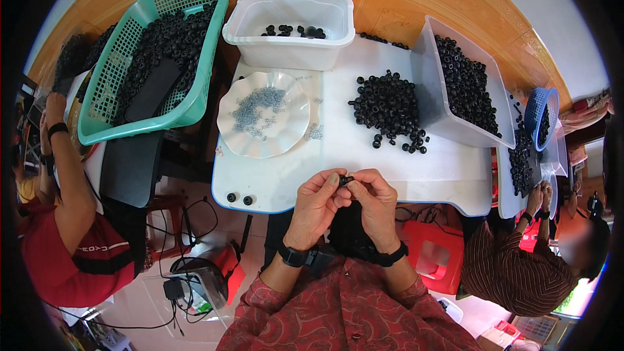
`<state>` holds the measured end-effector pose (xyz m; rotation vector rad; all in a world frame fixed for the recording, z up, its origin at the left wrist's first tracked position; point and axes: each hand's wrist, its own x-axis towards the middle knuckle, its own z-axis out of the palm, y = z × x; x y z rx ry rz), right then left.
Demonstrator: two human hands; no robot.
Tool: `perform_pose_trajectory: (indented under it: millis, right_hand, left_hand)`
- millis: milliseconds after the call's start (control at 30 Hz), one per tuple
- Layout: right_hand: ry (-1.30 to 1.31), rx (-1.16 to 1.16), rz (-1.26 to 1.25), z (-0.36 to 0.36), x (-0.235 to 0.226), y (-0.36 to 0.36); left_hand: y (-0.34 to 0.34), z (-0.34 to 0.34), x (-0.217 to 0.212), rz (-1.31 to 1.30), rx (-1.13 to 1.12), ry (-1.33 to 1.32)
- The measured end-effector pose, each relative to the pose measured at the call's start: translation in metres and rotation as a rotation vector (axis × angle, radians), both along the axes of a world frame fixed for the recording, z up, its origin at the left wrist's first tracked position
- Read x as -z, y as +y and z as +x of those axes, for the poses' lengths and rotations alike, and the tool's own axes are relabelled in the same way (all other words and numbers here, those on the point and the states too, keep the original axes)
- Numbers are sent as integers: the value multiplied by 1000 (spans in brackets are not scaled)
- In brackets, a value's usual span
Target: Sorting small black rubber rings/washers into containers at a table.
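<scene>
Just over the table's front edge, my left hand (314, 207) and my right hand (376, 205) meet, thumbs and fingertips pinched on one small black plastic part (345, 181). My fingers cover much of that part. Two similar black round parts (240, 199) lie at the table's front left corner. Farther off, a loose pile of black round parts (388, 105) spreads over the white table (273, 179). Left of the pile, a white scalloped plate (231, 136) bears many tiny clear, greyish pieces (255, 112), and a few more lie beside its right rim.
At the back stands a white tub (292, 52) with several black parts. A tilted clear bin (448, 129) full of them is on the right, a green basket (195, 107) of them on the left. People sit at both sides; a red stool (429, 257) stands below right.
</scene>
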<state>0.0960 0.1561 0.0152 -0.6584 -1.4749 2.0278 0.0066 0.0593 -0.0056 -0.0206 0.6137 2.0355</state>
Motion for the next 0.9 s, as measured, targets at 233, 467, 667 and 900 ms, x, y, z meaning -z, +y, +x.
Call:
perform_pose_trajectory:
  millis: [233,467,667,900]
  right_hand:
    - [-21,54,190,-1,0,-3]
    - [-38,67,239,-1,2,-2]
    - [-41,70,216,0,0,-4]
    - [-74,75,320,-1,0,-5]
  left_hand:
    - [0,2,5,5,-16,35]
    - [1,4,5,4,-21,53]
    - [1,6,5,-20,-31,66]
    - [1,6,6,-32,-43,89]
